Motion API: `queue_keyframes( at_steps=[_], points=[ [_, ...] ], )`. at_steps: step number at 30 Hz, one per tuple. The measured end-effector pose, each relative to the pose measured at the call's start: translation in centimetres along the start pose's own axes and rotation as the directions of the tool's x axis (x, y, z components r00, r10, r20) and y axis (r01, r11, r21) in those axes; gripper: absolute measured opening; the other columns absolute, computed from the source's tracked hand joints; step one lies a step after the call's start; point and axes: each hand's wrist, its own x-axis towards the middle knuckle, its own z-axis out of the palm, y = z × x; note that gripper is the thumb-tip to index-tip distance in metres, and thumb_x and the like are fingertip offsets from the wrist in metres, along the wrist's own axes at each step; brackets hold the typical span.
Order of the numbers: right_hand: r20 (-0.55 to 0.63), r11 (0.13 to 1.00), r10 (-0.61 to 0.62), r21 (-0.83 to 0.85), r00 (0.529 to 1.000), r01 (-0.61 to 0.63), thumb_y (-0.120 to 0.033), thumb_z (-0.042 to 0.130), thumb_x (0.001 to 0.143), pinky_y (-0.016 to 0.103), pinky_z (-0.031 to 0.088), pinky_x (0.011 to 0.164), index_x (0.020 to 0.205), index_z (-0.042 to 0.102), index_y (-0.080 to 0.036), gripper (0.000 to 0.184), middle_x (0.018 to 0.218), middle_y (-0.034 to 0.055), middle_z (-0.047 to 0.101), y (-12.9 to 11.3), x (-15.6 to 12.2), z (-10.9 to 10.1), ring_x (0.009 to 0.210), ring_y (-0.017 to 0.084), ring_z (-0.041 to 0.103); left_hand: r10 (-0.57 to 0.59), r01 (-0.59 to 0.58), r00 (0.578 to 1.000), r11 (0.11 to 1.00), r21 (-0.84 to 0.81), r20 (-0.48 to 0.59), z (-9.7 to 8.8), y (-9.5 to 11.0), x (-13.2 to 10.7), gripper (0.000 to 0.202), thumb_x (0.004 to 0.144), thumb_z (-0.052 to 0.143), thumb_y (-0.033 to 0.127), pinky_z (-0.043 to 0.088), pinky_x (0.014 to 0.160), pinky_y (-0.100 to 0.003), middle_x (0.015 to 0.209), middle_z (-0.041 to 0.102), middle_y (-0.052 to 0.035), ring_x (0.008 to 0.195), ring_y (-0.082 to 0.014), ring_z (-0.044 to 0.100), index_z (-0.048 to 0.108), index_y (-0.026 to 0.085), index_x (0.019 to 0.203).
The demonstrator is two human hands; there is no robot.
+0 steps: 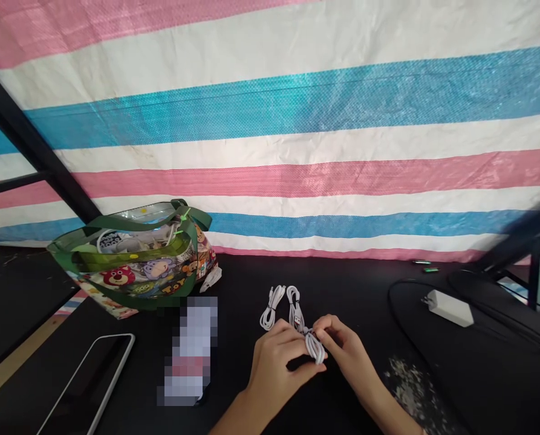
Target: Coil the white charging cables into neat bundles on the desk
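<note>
a coiled white usb cable (274,305) lay on the black tabletop (364,278), its smooth bundled end pinched between the fingers of the left hand (272,371) and right hand (342,347); a white plastic charger (448,308) sat well right, a glossy tote bag (133,260) well left.

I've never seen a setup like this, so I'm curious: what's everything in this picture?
striped tarpaulin: 1, pink, white and blue, behind the table
black table: 1, black, under everything
metal bar: 1, black, upper left
tote bag: 1, clear and green, cartoon print, back left
tablet: 1, dark, pale rim, front left
blurred object: 1, pixelated, centre left
power adapter: 1, white, right
USB cable: 1 coil, white, between the hands
left hand: 1, bare, on cable
right hand: 1, bare, on cable
</note>
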Motion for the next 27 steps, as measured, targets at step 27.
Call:
queue_keyframes(
  at_steps=[27],
  points=[
    [-0.255,0.970,-0.211,-0.171,0.944,0.171,-0.034,0.056,0.077,0.031,0.042,0.061,0.060,0.056,-0.023,0.021,0.063,0.0014,0.059,-1.6,-0.3,-0.4,0.063,0.018,0.054,0.154,-0.167,0.985,0.960,0.224,0.075,0.6,0.1,-0.1,0.035,0.087,0.059,0.027,0.035,0.050,-0.023,0.050,0.057,0.0039,0.054,-0.0102,0.046,0.057,0.019,0.053]
  ],
)
